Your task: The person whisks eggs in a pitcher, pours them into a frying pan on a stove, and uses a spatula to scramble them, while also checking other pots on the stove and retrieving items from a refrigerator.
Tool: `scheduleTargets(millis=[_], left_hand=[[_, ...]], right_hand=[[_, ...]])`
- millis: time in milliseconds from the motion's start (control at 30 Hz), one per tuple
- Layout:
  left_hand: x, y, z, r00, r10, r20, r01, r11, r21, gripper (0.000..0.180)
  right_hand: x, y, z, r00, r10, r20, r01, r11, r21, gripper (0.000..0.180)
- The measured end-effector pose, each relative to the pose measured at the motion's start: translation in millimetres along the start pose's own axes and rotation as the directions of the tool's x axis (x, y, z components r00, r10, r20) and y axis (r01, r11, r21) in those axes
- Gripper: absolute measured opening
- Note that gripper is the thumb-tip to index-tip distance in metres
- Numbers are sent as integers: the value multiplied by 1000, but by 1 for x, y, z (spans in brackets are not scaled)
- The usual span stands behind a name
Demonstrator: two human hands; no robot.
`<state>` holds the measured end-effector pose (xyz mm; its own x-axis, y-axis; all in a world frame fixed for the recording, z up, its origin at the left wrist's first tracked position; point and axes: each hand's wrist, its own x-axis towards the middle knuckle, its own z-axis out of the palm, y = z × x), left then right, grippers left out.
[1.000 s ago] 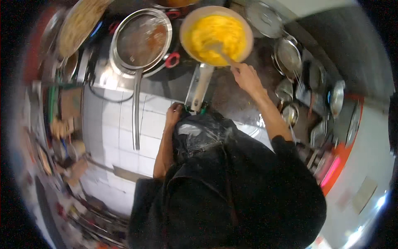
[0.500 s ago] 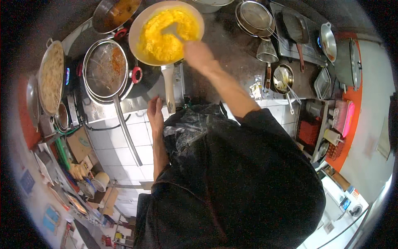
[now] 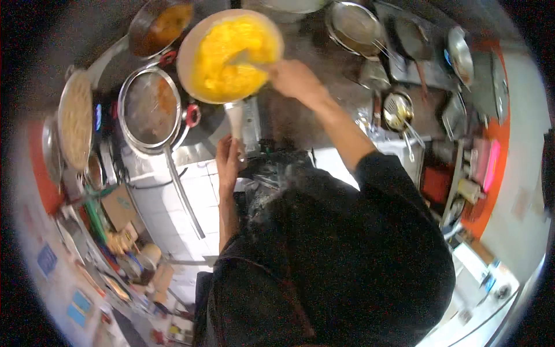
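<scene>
A light-coloured frying pan [image 3: 187, 60] at the top holds loose yellow scrambled egg [image 3: 237, 49]. My right hand [image 3: 298, 84] is closed round the handle of a grey spatula [image 3: 238, 58], whose blade is in the egg. The pan's pale handle [image 3: 235, 124] points down towards me. Beside its lower end is my left hand [image 3: 228, 156], fingers stretched up and apart. Its fingertips overlap the handle's left edge; blur hides whether they touch it. A round mesh strainer [image 3: 149, 107] with a long metal handle rests on a red-handled pot left of the pan.
Far left stands a wide pan [image 3: 75, 121] of pale food; a pot [image 3: 139, 34] of orange liquid is at the upper left. Strainers [image 3: 354, 26], a dark grill pan [image 3: 409, 37] and a small metal pan [image 3: 399, 110] with utensils lie on the right. A shelf [image 3: 454, 179] stands below them.
My left hand has come closer to the pan handle and now overlaps its edge. My right hand and the spatula have shifted slightly right and down. The whole view has shifted a little.
</scene>
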<state>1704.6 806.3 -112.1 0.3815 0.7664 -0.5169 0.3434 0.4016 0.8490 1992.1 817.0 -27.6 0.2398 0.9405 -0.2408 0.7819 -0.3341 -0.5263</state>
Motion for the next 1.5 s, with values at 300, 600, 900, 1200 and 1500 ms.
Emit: scheduleTargets(millis=[300, 600, 900, 1200, 1500], left_hand=[[-11, 4, -1, 991, -17, 130, 35, 990, -136, 52], [-11, -1, 5, 985, 86, 150, -57, 980, -189, 52], [-15, 4, -5, 979, 82, 188, -77, 996, -37, 58], [-8, -12, 7, 968, 236, 86, -234, 972, -31, 54], [-10, -6, 4, 980, 137, 141, -145, 988, 48, 55]], right_hand=[[-5, -10, -35, 982, 173, 76, -181, 976, 121, 35], [116, -3, -30, 962, 182, 204, -255, 866, 429, 41], [114, -42, -68, 831, -269, 488, 402, 896, -190, 36], [162, -80, -68, 850, -449, 274, 508, 567, -648, 29], [163, -32, -107, 903, -29, 429, 360, 596, -718, 26]])
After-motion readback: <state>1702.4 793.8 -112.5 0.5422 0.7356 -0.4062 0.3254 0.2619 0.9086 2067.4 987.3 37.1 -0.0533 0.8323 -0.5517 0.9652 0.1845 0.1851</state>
